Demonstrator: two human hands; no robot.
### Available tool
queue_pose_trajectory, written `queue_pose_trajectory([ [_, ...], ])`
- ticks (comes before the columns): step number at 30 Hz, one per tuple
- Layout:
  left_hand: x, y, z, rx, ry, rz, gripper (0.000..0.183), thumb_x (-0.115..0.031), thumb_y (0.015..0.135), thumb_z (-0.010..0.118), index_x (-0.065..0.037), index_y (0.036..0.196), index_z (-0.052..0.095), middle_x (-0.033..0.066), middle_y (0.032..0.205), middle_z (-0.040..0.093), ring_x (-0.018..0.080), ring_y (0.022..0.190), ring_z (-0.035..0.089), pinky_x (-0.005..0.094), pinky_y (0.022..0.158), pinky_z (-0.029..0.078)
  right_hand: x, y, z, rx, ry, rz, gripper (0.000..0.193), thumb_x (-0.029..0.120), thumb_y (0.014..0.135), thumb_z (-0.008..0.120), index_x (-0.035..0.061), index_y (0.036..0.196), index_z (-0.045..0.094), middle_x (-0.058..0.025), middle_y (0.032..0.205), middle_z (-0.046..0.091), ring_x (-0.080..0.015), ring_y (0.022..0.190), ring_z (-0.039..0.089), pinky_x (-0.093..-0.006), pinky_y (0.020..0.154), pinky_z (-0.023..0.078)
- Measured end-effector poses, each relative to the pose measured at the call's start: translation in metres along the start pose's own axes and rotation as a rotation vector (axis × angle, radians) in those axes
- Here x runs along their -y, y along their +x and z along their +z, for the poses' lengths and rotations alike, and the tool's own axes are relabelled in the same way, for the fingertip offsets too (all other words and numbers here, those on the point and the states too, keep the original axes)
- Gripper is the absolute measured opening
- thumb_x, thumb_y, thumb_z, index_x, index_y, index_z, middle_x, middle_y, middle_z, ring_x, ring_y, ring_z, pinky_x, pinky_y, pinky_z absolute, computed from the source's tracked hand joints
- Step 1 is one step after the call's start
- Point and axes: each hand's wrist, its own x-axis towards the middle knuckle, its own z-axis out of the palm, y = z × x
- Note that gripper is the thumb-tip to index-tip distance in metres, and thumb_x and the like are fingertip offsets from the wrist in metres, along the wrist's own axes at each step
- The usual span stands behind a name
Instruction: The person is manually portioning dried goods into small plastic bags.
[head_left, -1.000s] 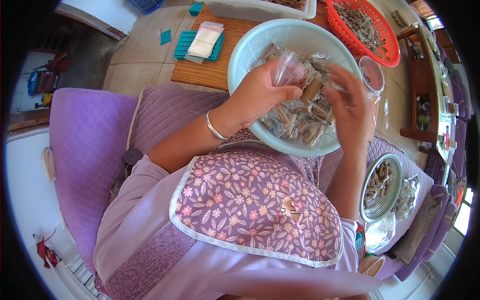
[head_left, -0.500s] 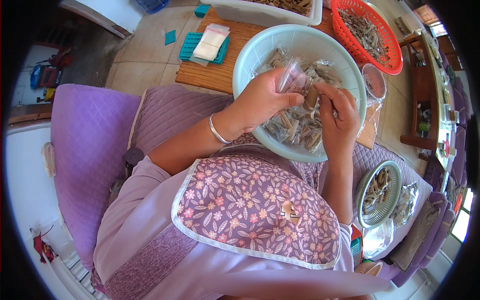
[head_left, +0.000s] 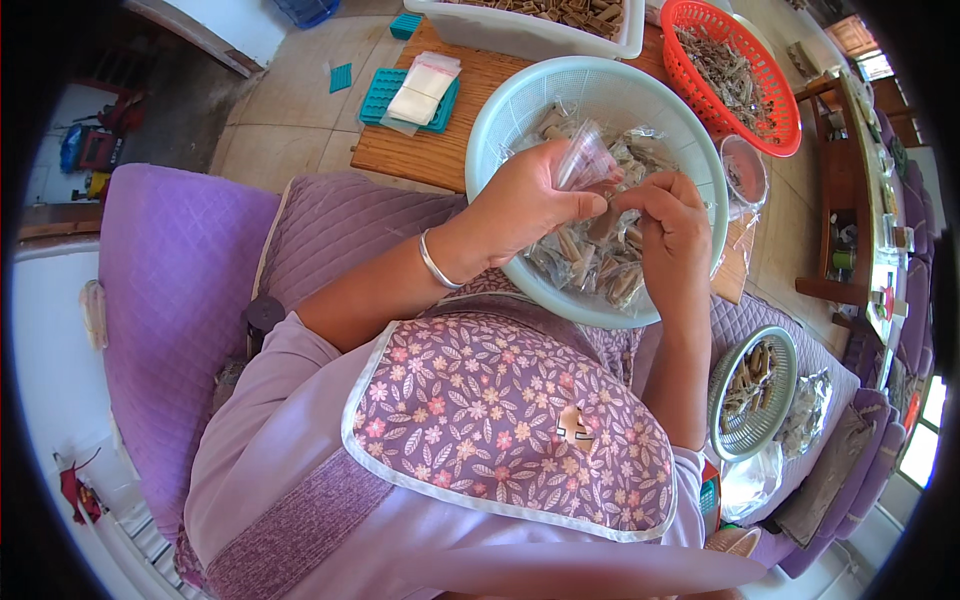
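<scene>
Over a pale blue plastic basket (head_left: 494, 110), my left hand (head_left: 535, 200) is closed on a sheaf of small clear plastic bags (head_left: 585, 160). My right hand (head_left: 676, 222) faces it, thumb and forefinger pinched at the edge of one small bag with a flat brown piece (head_left: 604, 222) inside. The fingertips partly hide this bag. Beneath both hands lie many clear bags (head_left: 590, 262) with brown, bark-like pieces in them, heaped in the basket.
A wooden table (head_left: 440, 162) bears teal trays (head_left: 378, 95) with a stack of clear bags (head_left: 425, 88). Behind stand a white bin (head_left: 520, 32) of brown pieces and a red basket (head_left: 790, 135). A clear tub (head_left: 745, 170) is right; a green-grey basket (head_left: 735, 440) sits on the purple seat.
My right fingers have moved slightly up and curled tighter at the bag's edge. The brown piece sits a little lower and farther left. My left hand keeps its hold on the bags.
</scene>
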Motion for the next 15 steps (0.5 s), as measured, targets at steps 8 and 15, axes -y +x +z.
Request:
queue_pose_trajectory([
  [8,0.004,0.000,0.007,0.035,0.071,0.334,0.074,-0.006,0.081,0.075,-0.006,0.143,0.034,0.0098,0.126,0.056,0.0160,0.115,0.055,0.0299,0.097,0.046,0.002,-0.004,0.001,-0.032,0.981,0.422,0.013,-0.002,0.095,0.048,0.0001,0.095,0.061,-0.0014,0.091,0.059,-0.0073,0.075,0.054,-0.0208,0.066,0.047],
  [15,0.009,0.002,0.000,0.007,0.140,0.269,0.074,-0.005,0.083,0.073,-0.006,0.144,0.032,0.0136,0.136,0.046,0.0150,0.114,0.055,0.0288,0.094,0.048,0.005,0.008,0.001,-0.255,-0.204,-0.137,0.010,-0.004,0.083,0.061,-0.0005,0.091,0.064,-0.0101,0.091,0.061,-0.0215,0.079,0.059,-0.0322,0.069,0.048],
])
